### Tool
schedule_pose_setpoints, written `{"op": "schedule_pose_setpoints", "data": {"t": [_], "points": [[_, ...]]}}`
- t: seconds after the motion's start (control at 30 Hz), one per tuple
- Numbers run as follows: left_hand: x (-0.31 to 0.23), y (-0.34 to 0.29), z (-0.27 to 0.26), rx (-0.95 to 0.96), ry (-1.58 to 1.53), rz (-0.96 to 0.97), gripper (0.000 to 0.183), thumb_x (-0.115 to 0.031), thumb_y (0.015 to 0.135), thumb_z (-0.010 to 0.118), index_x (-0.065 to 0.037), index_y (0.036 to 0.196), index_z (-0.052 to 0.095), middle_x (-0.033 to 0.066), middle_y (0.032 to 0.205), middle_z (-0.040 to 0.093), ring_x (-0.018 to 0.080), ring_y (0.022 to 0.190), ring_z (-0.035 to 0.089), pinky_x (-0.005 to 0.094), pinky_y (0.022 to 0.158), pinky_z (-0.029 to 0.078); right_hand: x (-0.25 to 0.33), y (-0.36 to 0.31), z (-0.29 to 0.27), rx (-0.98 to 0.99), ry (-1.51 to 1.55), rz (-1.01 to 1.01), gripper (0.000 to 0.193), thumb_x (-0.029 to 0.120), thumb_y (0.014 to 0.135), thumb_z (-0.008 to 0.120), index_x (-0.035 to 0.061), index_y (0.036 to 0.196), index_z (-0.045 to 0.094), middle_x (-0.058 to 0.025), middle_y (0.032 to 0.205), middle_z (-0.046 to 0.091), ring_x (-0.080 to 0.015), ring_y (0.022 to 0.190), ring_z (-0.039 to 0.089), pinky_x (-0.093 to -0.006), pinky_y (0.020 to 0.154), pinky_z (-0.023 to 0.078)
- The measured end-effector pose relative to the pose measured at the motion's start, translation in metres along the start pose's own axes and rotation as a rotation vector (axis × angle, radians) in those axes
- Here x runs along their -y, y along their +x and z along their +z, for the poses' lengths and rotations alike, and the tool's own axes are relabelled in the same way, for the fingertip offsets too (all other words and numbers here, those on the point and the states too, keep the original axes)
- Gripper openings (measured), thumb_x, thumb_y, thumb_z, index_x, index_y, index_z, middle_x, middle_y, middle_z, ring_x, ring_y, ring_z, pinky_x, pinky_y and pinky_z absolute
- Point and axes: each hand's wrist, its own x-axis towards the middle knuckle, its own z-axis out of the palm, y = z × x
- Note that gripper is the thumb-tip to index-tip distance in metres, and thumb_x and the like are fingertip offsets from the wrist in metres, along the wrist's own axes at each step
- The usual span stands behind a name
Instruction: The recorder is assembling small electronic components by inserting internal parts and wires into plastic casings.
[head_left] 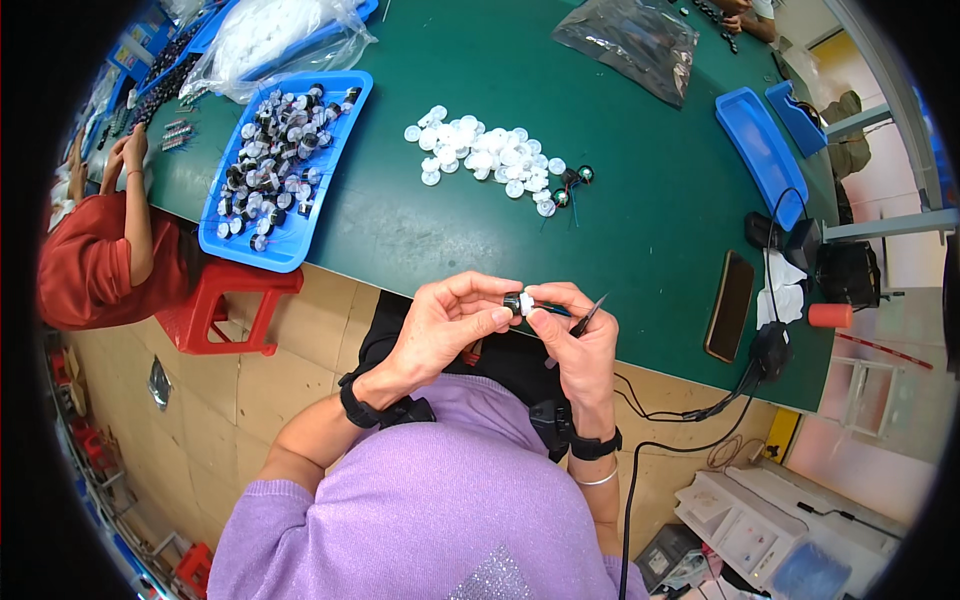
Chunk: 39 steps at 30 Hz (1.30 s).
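Note:
Over the table's near edge, my left hand (448, 318) pinches a small round black part (512, 303) between thumb and fingers. My right hand (580, 348) meets it from the other side, with thumb and fingertips closed on a small white plastic piece (528, 303) that touches the black part. A dark, pointed tool that looks like tweezers (588, 317) is also tucked in the right hand, its tip angled up and away. Beyond the hands lies a loose pile of white translucent caps (480, 147). Several black round parts with wires (570, 186) sit at its right end.
A blue tray (283, 258) of black-and-clear assemblies stands at the left. At the right are an empty blue tray (740, 122), a phone (730, 305) and black cables (768, 352). A grey plastic bag (632, 42) lies farther back. A person in red (115, 258) works at left.

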Motion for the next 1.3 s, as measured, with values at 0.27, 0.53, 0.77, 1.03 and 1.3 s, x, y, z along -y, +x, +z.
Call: {"op": "schedule_pose_setpoints", "data": {"t": [0.27, 0.53, 0.77, 1.03, 1.3], "points": [[0.006, -0.003, 0.005, -0.061, 0.118, 0.051, 0.026, -0.005, 0.091, 0.06, 0.001, 0.116, 0.058, 0.0083, 0.093, 0.067, 0.005, 0.064, 0.057, 0.0183, 0.052, 0.047, -0.006, 0.002, 0.003, -0.017, -0.235, -0.158, 0.018, -0.002, 0.081, 0.069, 0.002, 0.098, 0.068, 0.0015, 0.091, 0.056, 0.0006, 0.061, 0.035, -0.017, 0.051, 0.029], [0.012, -0.002, 0.001, -0.058, 0.061, 0.006, 0.026, -0.009, 0.092, 0.058, 0.002, 0.115, 0.058, 0.0076, 0.094, 0.066, 0.0079, 0.074, 0.058, 0.0233, 0.068, 0.049, -0.006, 0.005, 0.003, 0.049, -0.395, -0.262, 0.016, -0.003, 0.08, 0.068, 0.0009, 0.095, 0.066, -0.0017, 0.086, 0.055, -0.0042, 0.063, 0.045, -0.0211, 0.053, 0.036], [0.011, 0.002, -0.001, -0.034, -0.03, -0.092, 0.026, -0.011, 0.092, 0.058, 0.004, 0.113, 0.058, 0.0088, 0.097, 0.066, 0.0103, 0.083, 0.061, 0.0252, 0.078, 0.051, 0.005, 0.004, 0.0, 0.077, -0.545, -0.304, 0.018, -0.005, 0.078, 0.068, 0.0005, 0.095, 0.066, -0.0039, 0.085, 0.057, -0.0073, 0.065, 0.05, -0.0229, 0.055, 0.041], [0.011, 0.006, 0.0, -0.035, 0.099, -0.031, 0.026, -0.013, 0.093, 0.058, 0.003, 0.113, 0.058, 0.009, 0.1, 0.065, 0.0111, 0.084, 0.062, 0.0256, 0.079, 0.051, -0.007, 0.006, 0.002, -0.01, -0.331, -0.19, 0.016, -0.003, 0.08, 0.068, 0.0004, 0.096, 0.066, 0.0005, 0.084, 0.057, -0.0026, 0.061, 0.042, -0.0183, 0.051, 0.035], [0.007, 0.007, -0.007, -0.033, 0.018, -0.082, 0.027, -0.016, 0.093, 0.058, 0.002, 0.113, 0.059, 0.0096, 0.102, 0.065, 0.0132, 0.088, 0.063, 0.0257, 0.078, 0.053, -0.007, 0.006, -0.001, -0.06, -0.167, -0.05, 0.023, 0.004, 0.082, 0.069, 0.0037, 0.105, 0.066, 0.0046, 0.082, 0.055, 0.0019, 0.06, 0.036, -0.0155, 0.05, 0.029]]}}
